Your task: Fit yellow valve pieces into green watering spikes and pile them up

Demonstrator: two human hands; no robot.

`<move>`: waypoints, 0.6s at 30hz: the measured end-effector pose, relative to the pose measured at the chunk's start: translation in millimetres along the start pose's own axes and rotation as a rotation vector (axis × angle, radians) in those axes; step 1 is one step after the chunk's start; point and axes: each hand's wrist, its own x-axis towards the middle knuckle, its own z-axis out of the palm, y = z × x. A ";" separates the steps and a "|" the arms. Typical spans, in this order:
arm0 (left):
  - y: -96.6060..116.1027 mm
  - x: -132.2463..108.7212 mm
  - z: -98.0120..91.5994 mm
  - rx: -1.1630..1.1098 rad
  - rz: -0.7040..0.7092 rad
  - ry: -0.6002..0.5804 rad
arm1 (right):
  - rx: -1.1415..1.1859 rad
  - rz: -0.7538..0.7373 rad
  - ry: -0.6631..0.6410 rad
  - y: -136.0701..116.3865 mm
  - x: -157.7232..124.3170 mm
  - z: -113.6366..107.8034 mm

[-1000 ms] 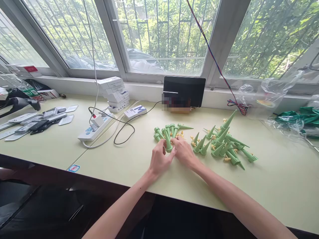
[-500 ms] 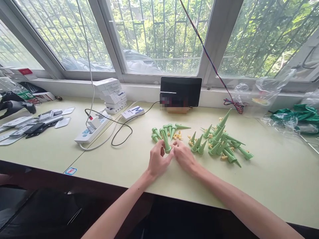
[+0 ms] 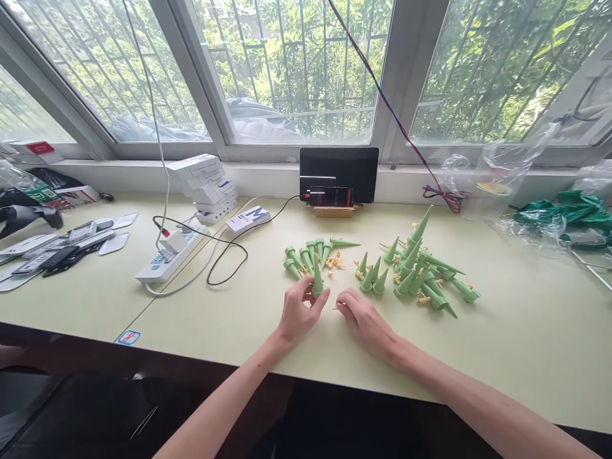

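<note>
My left hand (image 3: 299, 312) pinches the wide end of a green plastic cone spike (image 3: 317, 278) that stands up from the pale green table (image 3: 239, 306). My right hand (image 3: 366, 322) rests just to its right, fingers curled around a tiny yellow piece (image 3: 335, 308) at the fingertips. Behind my left hand lies a row of several green spikes (image 3: 306, 255). A few small yellow parts (image 3: 337, 258) lie beside them. To the right sits a loose pile of several more green spikes (image 3: 421, 274).
A dark tablet (image 3: 338, 173) leans on the window sill with a phone (image 3: 331, 196) before it. A white power strip (image 3: 165, 258) with cables, stacked white boxes (image 3: 208, 185) and a blue-marked box (image 3: 248, 218) lie left. Plastic bags (image 3: 507, 172) and green items (image 3: 568, 217) sit right.
My two hands have drawn apart: the right hand moved back from the spike toward me, and the left keeps the spike. The view shifted slightly.
</note>
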 end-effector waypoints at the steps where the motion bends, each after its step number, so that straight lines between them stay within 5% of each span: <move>1: 0.2 0.3 0.0 -0.012 -0.026 -0.034 | 0.034 0.030 0.027 0.0 -0.7 -1.6; 10: 4.6 10.5 -6.0 -0.254 -0.398 -0.217 | 0.407 0.266 0.114 -7.8 3.8 -2.1; 18: -0.8 14.1 -12.8 -0.426 -0.424 -0.327 | 0.536 0.267 0.127 -11.9 4.3 -3.7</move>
